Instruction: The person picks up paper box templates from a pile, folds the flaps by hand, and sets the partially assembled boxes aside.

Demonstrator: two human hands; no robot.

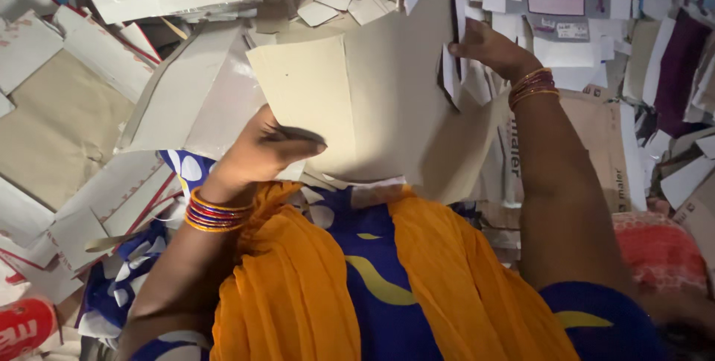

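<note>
Currently both hands are on one large sheet of grey cardboard (372, 100), which is held up in front of the person, above the lap. Left hand (264, 149): grips the sheet's lower left edge, thumb lying across the near face, fingers closed behind it and out of sight. Right hand (488, 48): holds the upper right edge, fingers pinching the board near a narrow white strip (449, 71) that hangs beside it. The sheet is creased down the middle; its right half bends away toward the right forearm. Red and gold bangles (216, 213) sit on the left wrist; a similar set (532, 84) on the right wrist. An orange scarf (298, 286) drapes over blue patterned clothing (372, 279) below the sheet. All around lies a loose heap of flattened cartons and offcuts (89, 93), white, grey and brown, overlapping at all angles. A brown printed carton (603, 152) lies just beyond the right forearm.
</note>
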